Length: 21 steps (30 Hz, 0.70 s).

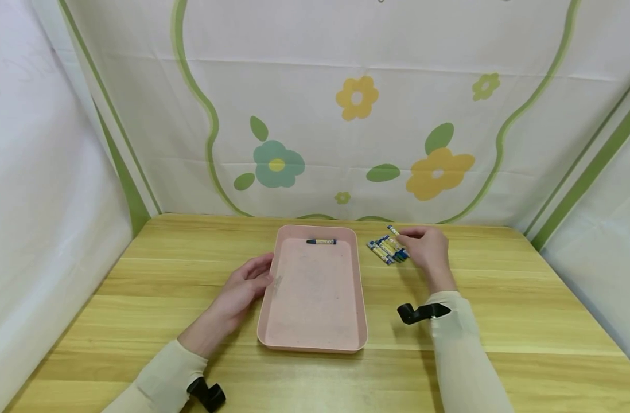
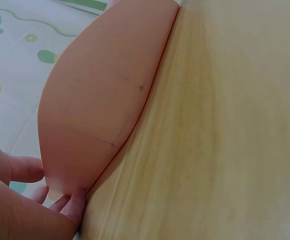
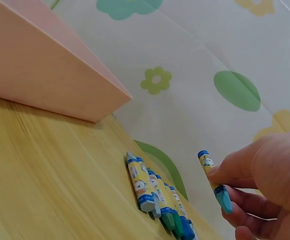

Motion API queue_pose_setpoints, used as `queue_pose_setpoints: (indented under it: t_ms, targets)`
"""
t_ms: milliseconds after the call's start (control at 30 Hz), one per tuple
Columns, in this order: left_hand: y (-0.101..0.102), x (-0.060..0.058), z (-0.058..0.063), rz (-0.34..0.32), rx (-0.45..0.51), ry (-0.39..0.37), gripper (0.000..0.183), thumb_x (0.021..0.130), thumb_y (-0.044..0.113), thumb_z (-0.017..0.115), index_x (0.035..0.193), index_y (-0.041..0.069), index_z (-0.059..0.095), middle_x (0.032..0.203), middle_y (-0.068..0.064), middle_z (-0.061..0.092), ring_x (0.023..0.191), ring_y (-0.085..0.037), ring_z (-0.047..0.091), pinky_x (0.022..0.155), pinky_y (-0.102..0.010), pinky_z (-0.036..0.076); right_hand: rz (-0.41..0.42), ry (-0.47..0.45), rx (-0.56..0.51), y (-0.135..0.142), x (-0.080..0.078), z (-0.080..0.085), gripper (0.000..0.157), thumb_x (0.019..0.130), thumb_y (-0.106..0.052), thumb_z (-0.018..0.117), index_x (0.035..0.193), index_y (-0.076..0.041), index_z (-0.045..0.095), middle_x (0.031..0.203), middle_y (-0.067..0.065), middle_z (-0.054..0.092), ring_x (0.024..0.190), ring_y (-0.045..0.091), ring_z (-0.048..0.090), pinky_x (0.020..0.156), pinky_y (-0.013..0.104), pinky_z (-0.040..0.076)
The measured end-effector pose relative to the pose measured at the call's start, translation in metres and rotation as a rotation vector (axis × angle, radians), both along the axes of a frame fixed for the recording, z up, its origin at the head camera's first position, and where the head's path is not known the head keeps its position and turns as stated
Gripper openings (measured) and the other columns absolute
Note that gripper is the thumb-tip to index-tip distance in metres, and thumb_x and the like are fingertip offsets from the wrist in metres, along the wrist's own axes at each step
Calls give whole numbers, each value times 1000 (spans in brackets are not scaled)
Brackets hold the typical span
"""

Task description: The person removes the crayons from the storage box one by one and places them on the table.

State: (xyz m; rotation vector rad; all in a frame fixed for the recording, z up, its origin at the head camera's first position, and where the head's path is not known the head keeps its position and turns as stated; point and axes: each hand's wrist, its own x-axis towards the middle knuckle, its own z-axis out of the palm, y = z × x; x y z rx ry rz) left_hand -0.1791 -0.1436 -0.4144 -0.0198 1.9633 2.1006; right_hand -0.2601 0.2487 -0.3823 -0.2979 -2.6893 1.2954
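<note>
My right hand (image 1: 426, 249) pinches a teal-tipped crayon (image 3: 215, 182) between thumb and fingers, lifted beside a row of crayons. Those several crayons (image 1: 383, 250) lie side by side on the table, with yellow and blue wrappers; grey, green and blue ends show in the right wrist view. A pink rectangular tray (image 1: 315, 310) stands in the middle. Across its far end lies one dark-blue crayon (image 1: 322, 241), pointing left. On the tray's left side, my left hand (image 1: 245, 287) rests with its fingers against the outer wall and the thumb at the rim.
The wooden table (image 1: 181, 269) runs back to a white curtain (image 1: 315, 126) printed with flowers and leaves. White cloth panels also flank both sides. A black wrist mount (image 1: 423, 312) sticks out from the right sleeve, and another (image 1: 206, 394) from the left.
</note>
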Motion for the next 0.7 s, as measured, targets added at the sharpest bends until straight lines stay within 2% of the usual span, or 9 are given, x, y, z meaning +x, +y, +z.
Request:
queue_pose_setpoints:
  t_ms: [133,500,700]
  targets:
    - [-1,1,0,-1,0,3,59,107,4,53,164,4,35,170,-17,38,158,-32,37,115,-31,45,-30,6,0,5,-3,-3,28,98,-28,75,119,-10,82,123,16,79,117,32,70,90,34,54]
    - [0,0,0,5,0,1,58,108,4,52,164,4,35,170,-16,38,157,-31,38,120,-38,42,-42,-59,-35,13,-6,-12,32,99,-28,74,124,-9,80,131,18,75,125,34,66,96,40,53]
    - [0,0,0,-2,-4,6,59,108,4,52,164,4,35,171,-17,37,157,-32,37,121,-40,42,-41,-86,-14,15,-8,-20,33,100,-29,73,125,-8,79,135,20,73,132,36,62,109,50,50]
